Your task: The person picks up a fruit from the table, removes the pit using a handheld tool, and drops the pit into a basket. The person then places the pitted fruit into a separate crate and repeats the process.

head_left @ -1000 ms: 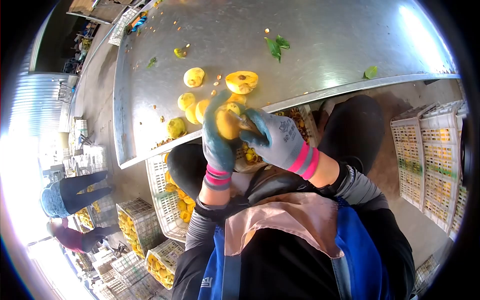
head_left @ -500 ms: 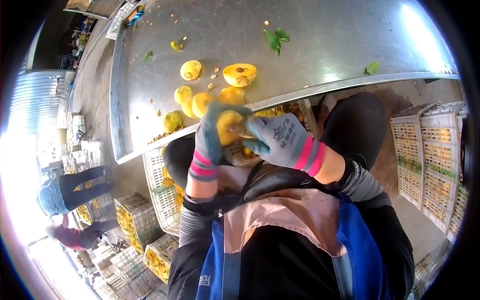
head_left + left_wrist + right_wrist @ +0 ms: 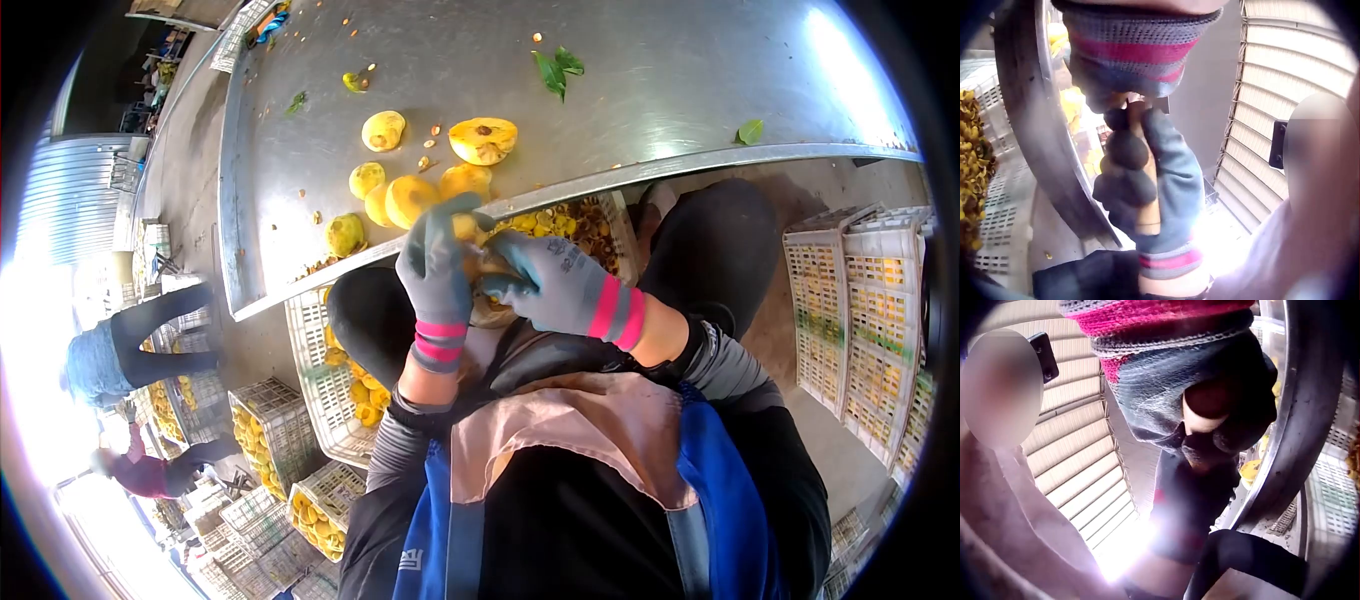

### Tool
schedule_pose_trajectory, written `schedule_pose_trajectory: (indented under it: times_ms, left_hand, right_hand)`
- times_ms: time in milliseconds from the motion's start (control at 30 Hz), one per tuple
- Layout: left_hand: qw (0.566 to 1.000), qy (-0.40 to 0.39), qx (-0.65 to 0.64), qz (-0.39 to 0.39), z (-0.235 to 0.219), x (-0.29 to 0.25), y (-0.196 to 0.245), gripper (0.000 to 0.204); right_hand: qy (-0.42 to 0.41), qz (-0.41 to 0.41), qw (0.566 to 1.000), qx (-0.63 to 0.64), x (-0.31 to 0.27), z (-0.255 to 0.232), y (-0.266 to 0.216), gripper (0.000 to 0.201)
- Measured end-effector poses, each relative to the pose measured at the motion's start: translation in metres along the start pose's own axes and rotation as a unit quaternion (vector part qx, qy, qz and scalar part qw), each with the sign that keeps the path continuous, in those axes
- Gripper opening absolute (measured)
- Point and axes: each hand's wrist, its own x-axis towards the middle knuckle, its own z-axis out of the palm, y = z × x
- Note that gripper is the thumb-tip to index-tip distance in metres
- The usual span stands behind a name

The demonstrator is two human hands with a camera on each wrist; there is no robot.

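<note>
My left hand (image 3: 432, 258), in a grey-and-teal glove, holds a yellow fruit (image 3: 465, 228) just off the table's near edge, its fingers covering most of it. My right hand (image 3: 555, 282), gloved alike, is curled round a tool with a wooden handle (image 3: 1149, 212); the tool's working end is hidden at the fruit, between the two hands. The handle's butt (image 3: 1200, 422) pokes out of the fist in the right wrist view. On the table beside the left hand lie several yellow fruits (image 3: 410, 202), and a cut half (image 3: 483, 141) shows a brown hollow.
The metal table (image 3: 650, 90) has a raised rim and bears green leaves (image 3: 552, 72) and brown bits. Below its edge stands a crate of yellow and brown scraps (image 3: 590, 225). A crate of yellow pieces (image 3: 335, 400) is at the left, stacked crates (image 3: 850, 320) at the right.
Both hands stay together at the fruit. The left hand has turned, its back now covering more of the fruit, and the right hand has shifted slightly with it.
</note>
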Motion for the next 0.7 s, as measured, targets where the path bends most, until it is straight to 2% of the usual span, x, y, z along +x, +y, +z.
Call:
schedule_pose_trajectory:
  times_ms: [67, 133, 167, 233, 267, 300, 333, 367, 400, 433, 467, 500, 533, 567, 600, 633, 667, 700]
  left_hand:
    - [0.999, 0.019, -0.001, 0.044, 0.005, -0.002, 0.000, 0.050]
    - [0.994, 0.035, 0.016, 0.101, 0.012, -0.005, -0.003, 0.050]
    - [0.994, 0.037, -0.043, 0.091, 0.016, -0.007, -0.004, 0.047]
    - [0.993, -0.017, 0.004, 0.114, 0.015, -0.004, 0.002, 0.044]
    - [0.991, -0.042, 0.028, 0.124, 0.013, -0.003, 0.004, 0.043]
    - [0.987, -0.024, 0.092, 0.130, 0.010, -0.003, 0.003, 0.035]
    - [0.979, -0.004, 0.156, 0.133, 0.008, -0.003, 0.003, 0.032]
    - [0.960, 0.006, 0.216, 0.178, 0.004, -0.005, 0.008, 0.035]
    - [0.941, 0.012, 0.282, 0.189, -0.013, -0.008, 0.011, 0.039]
    - [0.916, 0.019, 0.348, 0.200, -0.029, -0.010, 0.015, 0.044]
    - [0.887, 0.028, 0.410, 0.210, -0.046, -0.012, 0.019, 0.050]
    - [0.826, 0.054, 0.506, 0.243, -0.067, -0.019, 0.035, 0.046]
    - [0.783, 0.071, 0.548, 0.285, -0.092, -0.021, 0.045, 0.041]
    - [0.911, 0.098, 0.372, 0.150, -0.118, -0.025, 0.045, 0.030]
    - [0.972, 0.175, 0.155, 0.038, -0.145, -0.030, 0.044, 0.028]
    - [0.947, 0.144, 0.281, 0.061, -0.193, -0.031, 0.030, 0.032]
    - [0.916, 0.148, 0.365, -0.081, -0.209, -0.030, 0.044, 0.029]
    - [0.833, 0.095, 0.538, -0.092, -0.221, -0.023, 0.047, 0.028]
  right_hand:
    - [-0.008, -0.073, 0.997, -0.026, -0.001, 0.006, 0.018, 0.036]
    - [-0.035, -0.097, 0.994, 0.028, -0.001, 0.004, 0.021, 0.032]
    - [-0.057, -0.085, 0.990, 0.095, -0.002, 0.002, 0.020, 0.030]
    - [-0.128, 0.053, 0.947, 0.289, -0.002, -0.012, 0.012, 0.028]
    - [-0.173, 0.176, 0.880, 0.407, -0.002, -0.024, 0.005, 0.027]
    - [-0.213, 0.293, 0.781, 0.509, -0.003, -0.033, -0.001, 0.026]
    - [-0.197, 0.291, 0.795, 0.495, -0.005, -0.038, -0.005, 0.027]
    - [-0.182, 0.285, 0.810, 0.480, -0.005, -0.042, -0.007, 0.028]
    - [-0.167, 0.278, 0.823, 0.466, -0.005, -0.046, -0.007, 0.028]
    - [-0.180, 0.207, 0.859, 0.432, -0.011, -0.039, 0.019, 0.038]
    - [-0.147, 0.146, 0.947, 0.247, -0.015, -0.030, 0.036, 0.041]
    - [-0.106, 0.079, 0.990, 0.052, -0.021, -0.020, 0.049, 0.045]
    - [-0.055, 0.008, 0.988, -0.144, -0.024, -0.013, 0.053, 0.049]
    - [-0.103, 0.088, 0.969, -0.206, -0.025, -0.012, 0.039, 0.049]
    - [-0.190, 0.127, 0.936, -0.267, -0.023, -0.010, 0.035, 0.046]
    - [-0.273, 0.163, 0.890, -0.326, -0.018, -0.009, 0.033, 0.044]
    - [-0.351, 0.198, 0.831, -0.383, -0.014, -0.008, 0.031, 0.042]
    - [-0.340, 0.187, 0.845, -0.368, -0.014, -0.008, 0.032, 0.041]
